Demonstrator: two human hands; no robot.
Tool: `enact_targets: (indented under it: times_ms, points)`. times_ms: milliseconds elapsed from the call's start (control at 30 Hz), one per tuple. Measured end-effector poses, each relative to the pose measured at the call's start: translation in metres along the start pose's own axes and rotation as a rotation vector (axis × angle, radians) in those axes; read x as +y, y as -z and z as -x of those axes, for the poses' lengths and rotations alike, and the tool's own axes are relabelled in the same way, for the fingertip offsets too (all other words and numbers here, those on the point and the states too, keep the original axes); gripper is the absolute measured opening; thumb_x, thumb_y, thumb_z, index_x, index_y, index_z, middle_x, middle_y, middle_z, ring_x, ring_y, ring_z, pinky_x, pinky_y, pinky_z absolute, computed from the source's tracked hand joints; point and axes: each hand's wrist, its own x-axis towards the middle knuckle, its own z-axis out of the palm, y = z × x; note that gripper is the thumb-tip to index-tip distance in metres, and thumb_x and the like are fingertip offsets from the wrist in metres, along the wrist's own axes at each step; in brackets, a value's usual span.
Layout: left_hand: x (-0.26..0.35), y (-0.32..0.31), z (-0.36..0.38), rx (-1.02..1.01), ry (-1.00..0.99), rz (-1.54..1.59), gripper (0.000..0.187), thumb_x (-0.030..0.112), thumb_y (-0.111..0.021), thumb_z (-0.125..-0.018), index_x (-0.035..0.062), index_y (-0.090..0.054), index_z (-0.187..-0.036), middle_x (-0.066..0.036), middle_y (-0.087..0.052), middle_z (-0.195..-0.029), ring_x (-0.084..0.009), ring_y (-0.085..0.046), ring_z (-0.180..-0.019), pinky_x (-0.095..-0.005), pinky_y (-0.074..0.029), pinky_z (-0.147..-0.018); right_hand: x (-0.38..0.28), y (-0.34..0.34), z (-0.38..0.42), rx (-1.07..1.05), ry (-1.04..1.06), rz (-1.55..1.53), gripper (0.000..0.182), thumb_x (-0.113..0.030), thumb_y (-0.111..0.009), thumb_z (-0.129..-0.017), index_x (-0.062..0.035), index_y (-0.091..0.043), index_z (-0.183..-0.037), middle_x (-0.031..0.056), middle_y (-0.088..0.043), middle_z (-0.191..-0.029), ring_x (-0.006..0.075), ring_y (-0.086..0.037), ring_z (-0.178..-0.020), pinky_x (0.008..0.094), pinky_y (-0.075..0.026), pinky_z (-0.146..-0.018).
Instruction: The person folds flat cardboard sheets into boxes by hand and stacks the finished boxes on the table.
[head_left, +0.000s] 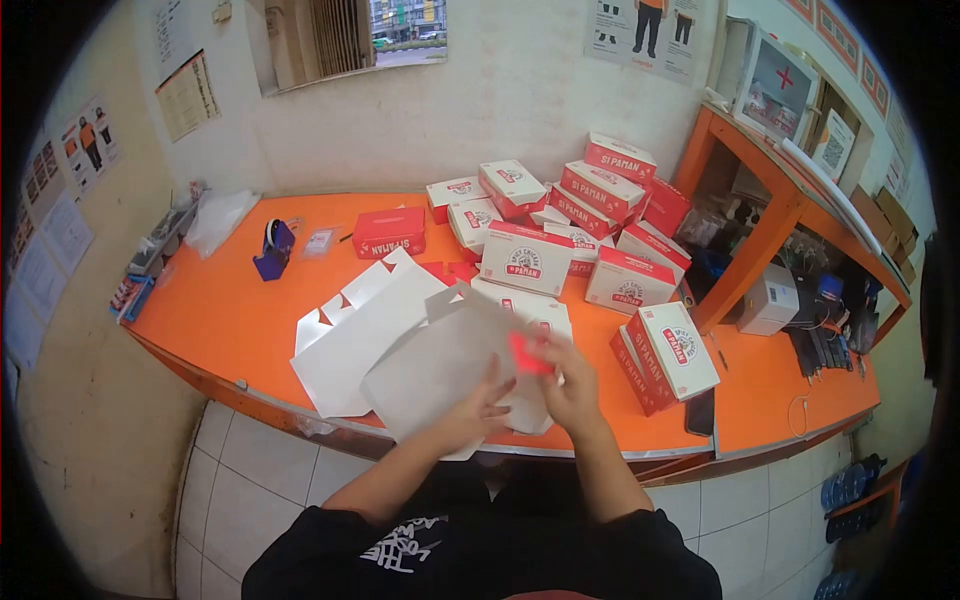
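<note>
An unfolded cardboard sheet (430,365), pale inner side up, lies at the table's front edge below my hands. My left hand (477,408) is over its lower right part with the fingers spread. Farther right, my right hand (562,375) is closed on a red flap (528,355) of the cardboard; motion blurs this spot. Another flat white sheet (345,365) with notched edges lies to the left, partly under the first. Just behind my hands is a red and white box (525,262) marked SI PAMAN.
Many folded boxes (600,190) are piled at the back of the orange table (210,310). A tape dispenser (273,250) stands at the left. Two stacked boxes (665,355) and a phone (700,412) are at the right, before an orange shelf (790,205).
</note>
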Motion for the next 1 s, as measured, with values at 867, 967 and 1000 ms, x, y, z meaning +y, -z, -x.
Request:
enact_targets:
  times_ms: [867,967,1000]
  points:
    - [0.115,-0.033,0.014,0.293,0.005,-0.123,0.023,0.011,-0.061,-0.085,-0.0022,-0.059,-0.103,-0.006,-0.064,-0.092,-0.0124,-0.061,-0.081,-0.026,-0.05,-0.07,-0.054,0.009,-0.008,-0.081,0.197,0.091,0.019,-0.008,-0.074,-0.065,-0.0023,-0.062,-0.077,0.0076,-0.066,-0.089,0.027,-0.062,-0.097,0.0357,-0.052,-0.077]
    - [0.109,-0.011,0.017,0.292,0.053,-0.168,0.024,0.012,-0.062,-0.085,-0.0025,-0.06,-0.103,-0.006,-0.064,-0.092,-0.0117,-0.061,-0.083,-0.0257,-0.05,-0.07,-0.053,0.024,-0.011,-0.219,0.224,0.041,0.018,-0.009,-0.074,-0.065,-0.0027,-0.061,-0.076,0.0085,-0.066,-0.088,0.0264,-0.063,-0.095,0.0348,-0.052,-0.076]
    - [0.107,-0.009,0.017,0.292,0.007,-0.207,0.024,0.013,-0.062,-0.085,-0.0025,-0.06,-0.102,-0.006,-0.064,-0.093,-0.0115,-0.06,-0.083,-0.0256,-0.05,-0.07,-0.053,0.024,-0.011,-0.214,0.223,0.026,0.018,-0.009,-0.075,-0.065,-0.0029,-0.061,-0.076,0.0086,-0.066,-0.088,0.0263,-0.063,-0.095,0.0345,-0.052,-0.076]
